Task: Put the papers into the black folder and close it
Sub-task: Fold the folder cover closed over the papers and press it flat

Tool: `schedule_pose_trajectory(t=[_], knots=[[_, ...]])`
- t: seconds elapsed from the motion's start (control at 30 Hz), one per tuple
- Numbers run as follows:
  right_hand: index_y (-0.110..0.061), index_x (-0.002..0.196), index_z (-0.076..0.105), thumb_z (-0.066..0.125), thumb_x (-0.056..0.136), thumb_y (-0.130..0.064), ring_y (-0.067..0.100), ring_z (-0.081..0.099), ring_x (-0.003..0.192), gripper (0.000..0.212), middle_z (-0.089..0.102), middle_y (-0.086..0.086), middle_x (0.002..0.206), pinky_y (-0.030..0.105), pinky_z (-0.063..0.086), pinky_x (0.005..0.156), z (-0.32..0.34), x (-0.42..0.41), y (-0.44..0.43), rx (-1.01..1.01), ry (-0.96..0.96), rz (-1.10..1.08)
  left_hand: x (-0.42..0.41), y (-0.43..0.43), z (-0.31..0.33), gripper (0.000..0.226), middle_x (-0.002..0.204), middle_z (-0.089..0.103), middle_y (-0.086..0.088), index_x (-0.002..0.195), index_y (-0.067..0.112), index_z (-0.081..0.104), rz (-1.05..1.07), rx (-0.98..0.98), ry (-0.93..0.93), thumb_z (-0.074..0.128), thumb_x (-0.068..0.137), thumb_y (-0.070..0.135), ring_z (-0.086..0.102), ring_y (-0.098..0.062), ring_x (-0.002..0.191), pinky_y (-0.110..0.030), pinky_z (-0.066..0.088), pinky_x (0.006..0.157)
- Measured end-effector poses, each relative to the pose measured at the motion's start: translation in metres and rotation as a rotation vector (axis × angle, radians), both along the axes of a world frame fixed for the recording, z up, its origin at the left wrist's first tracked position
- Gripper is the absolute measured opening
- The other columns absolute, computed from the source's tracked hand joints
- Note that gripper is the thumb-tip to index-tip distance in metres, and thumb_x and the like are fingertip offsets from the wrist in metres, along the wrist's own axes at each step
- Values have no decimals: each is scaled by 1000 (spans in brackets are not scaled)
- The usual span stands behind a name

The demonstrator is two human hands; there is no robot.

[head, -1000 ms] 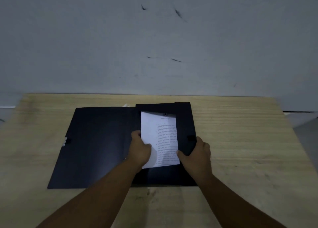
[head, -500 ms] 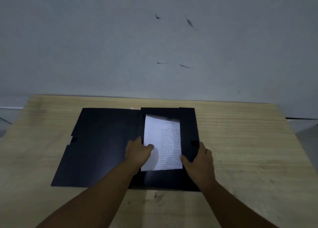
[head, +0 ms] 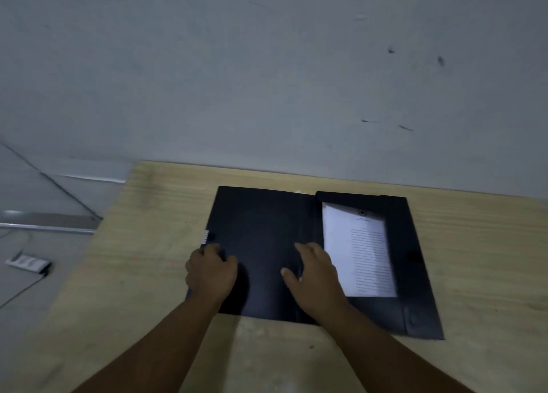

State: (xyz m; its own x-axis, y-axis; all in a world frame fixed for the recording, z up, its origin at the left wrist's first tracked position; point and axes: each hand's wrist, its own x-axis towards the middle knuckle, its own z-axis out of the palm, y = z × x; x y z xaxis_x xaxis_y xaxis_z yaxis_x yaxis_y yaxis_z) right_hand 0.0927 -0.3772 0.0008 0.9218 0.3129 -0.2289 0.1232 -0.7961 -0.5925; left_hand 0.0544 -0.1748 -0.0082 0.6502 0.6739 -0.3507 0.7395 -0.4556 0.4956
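Gripping the black folder [head: 267, 244] cover's left edge, my left hand [head: 211, 271] curls; my right hand [head: 314, 277] rests spread; papers [head: 358, 250] lie lengthwise, heading away.

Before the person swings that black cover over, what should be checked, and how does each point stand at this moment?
1. Papers lie inside the right half of the black folder, under its flaps: ok.
2. No sheet sticks out past the folder's edge: ok at the visible edges.
3. Left hand has a grip on the cover's outer left edge: cannot tell; the fingers curl there, but the picture is blurred.
4. Right hand is clear of the closing path: not ok; it rests by the spine, beside the papers.
5. Cover lifted: not ok; it lies flat on the wooden table.
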Motion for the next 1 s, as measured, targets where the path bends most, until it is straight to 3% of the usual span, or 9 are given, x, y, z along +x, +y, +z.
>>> schedule_pose_trajectory(t=[0.23,0.37,0.47,0.57,0.63,0.73,0.87,0.93,1.0], knots=[[-13,153,37,55,96,-45,24,33,143,68,39,3,156,43,34,115,-15,-17,88,-34,106,105,-20,59,-8,54,139,51,-20,136,7,53,-4,-185,29,62,89,31,48,-41,128,-45,44,102],[-11,155,33,54,98,-38,23,31,145,65,36,4,157,41,32,117,-24,-22,110,-20,171,89,-18,69,-6,21,99,57,-10,98,12,53,0,-267,-35,61,86,27,59,-38,105,-38,45,78],[-13,156,29,51,99,-41,24,22,150,67,32,4,161,42,27,120,-30,-25,120,-63,198,71,-14,72,-6,22,98,59,-12,98,12,47,56,-426,-49,59,85,26,59,-31,91,-38,48,74],[-16,157,27,45,98,-47,23,13,153,69,27,2,164,44,22,122,-34,-29,127,-93,224,49,-10,74,-2,19,83,53,-8,85,9,53,113,-559,-57,58,78,26,53,-25,74,-31,38,61],[-19,158,24,41,98,-51,23,6,155,70,21,0,166,42,18,123,-35,-30,130,-94,259,50,-8,76,-2,37,86,60,-13,96,-2,64,159,-628,-61,58,74,27,61,-31,79,-32,41,62],[-23,159,20,35,97,-56,24,-2,155,72,13,-3,168,41,12,124,-35,-29,136,-88,329,42,-4,78,-3,54,108,69,-28,106,-8,67,192,-700,-58,58,70,30,66,-45,100,-40,49,71],[-23,160,21,34,97,-58,25,-3,155,73,15,-4,168,43,10,125,-29,-26,140,-47,375,-3,-1,82,1,54,109,71,-23,112,-2,69,218,-810,-95,62,70,32,68,-43,100,-54,56,93],[-22,159,24,35,98,-57,26,1,154,72,20,-2,166,44,12,125,-24,-25,140,-8,390,-34,0,85,3,44,106,75,-20,110,2,73,199,-854,-134,61,80,32,71,-41,97,-54,57,93],[-19,157,30,38,97,-58,28,12,153,71,28,3,162,47,18,123,-17,-23,140,46,390,-58,-1,85,8,39,97,79,-13,95,11,81,149,-908,-169,54,92,40,76,-31,88,-45,61,82]])
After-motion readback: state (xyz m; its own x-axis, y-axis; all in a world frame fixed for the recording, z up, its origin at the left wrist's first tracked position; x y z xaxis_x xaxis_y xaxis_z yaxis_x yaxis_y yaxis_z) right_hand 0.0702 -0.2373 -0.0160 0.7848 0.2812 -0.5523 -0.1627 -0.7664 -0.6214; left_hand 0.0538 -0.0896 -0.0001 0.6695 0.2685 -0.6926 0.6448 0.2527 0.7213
